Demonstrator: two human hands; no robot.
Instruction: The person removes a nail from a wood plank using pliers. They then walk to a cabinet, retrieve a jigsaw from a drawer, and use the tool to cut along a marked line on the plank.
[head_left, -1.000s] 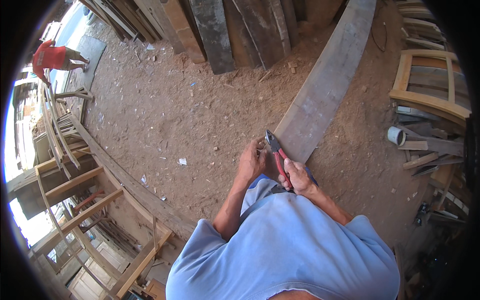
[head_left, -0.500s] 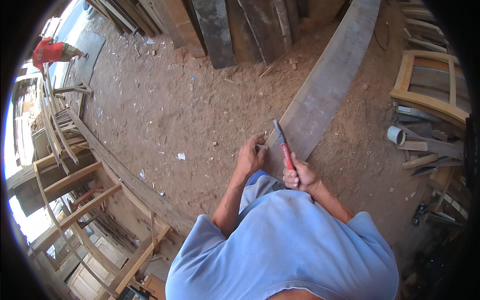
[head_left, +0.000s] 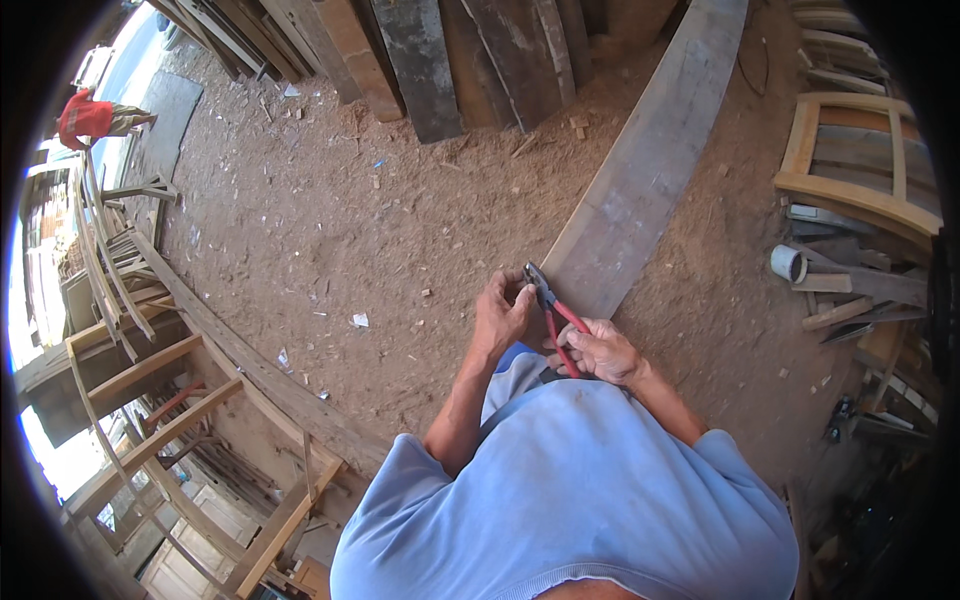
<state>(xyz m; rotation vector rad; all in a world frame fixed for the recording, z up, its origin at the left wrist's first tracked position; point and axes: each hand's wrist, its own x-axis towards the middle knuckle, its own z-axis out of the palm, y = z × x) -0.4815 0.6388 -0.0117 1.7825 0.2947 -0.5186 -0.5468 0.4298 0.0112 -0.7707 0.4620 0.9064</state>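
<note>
- One pale blue cloth shirt [head_left: 570, 480] covered the wearer's torso; two bare hands were counted in front of it.
- The right hand [head_left: 600, 350] was closed around one pair of pliers with red handles and a dark metal head [head_left: 546, 298]. The two handles stood apart, spread in a narrow V.
- The left hand [head_left: 503, 308] was at the nose of the pliers, its thumb and fingers curled close together. Whether they gripped anything small could not be told.
- The pliers were located between the two hands, their head just beside the left edge of one long, flat, grey wooden board [head_left: 640, 190]. That board ran away from the wearer, its near part close to both hands.
- On the brown dirt ground [head_left: 420, 220], one white scrap [head_left: 360, 320] and one small blue scrap [head_left: 378, 163] were noted among scattered chips too numerous to count.
- To the left, one long grey timber beam [head_left: 220, 337] lay beside two parallel pale wooden crossbars [head_left: 145, 366].
- To the right, one white cylindrical container [head_left: 788, 263] rested on its side, near one pale wooden frame [head_left: 850, 194].
- Farther off, at least four dark, weathered planks [head_left: 418, 75] stood leaning.
- At far left, one person in a red top [head_left: 88, 118] was observed.
</note>
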